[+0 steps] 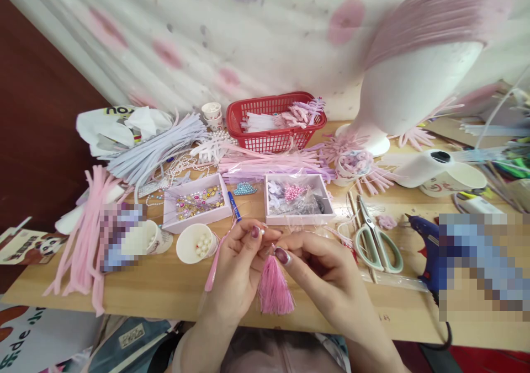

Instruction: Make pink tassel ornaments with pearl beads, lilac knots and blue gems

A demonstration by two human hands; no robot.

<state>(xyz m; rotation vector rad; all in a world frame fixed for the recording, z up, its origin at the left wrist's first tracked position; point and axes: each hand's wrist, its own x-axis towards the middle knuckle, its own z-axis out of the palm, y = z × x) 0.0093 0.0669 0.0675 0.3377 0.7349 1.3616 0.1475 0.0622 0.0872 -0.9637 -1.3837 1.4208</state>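
My right hand [321, 271] is closed in a pinch at the top of a pink tassel [276, 289], whose strands hang down over the table's front part. Close beside it, my left hand [237, 271] pinches thumb and forefinger together. What those fingertips hold is too small to make out. A second, thinner pink tassel [212, 271] lies at the outer side of my left hand, partly hidden by it. Left of that hand stands a paper cup of white beads [185, 245]. A blue pen [234, 206] lies just beyond my fingers.
Behind my hands stand a box of gems [167, 218] and a box of beads [298, 219]. Scissors [379, 240] and a blue glue gun [430, 238] lie right. Farther back are a red basket [273, 140], pipe cleaners [161, 141] and a mannequin head [408, 91].
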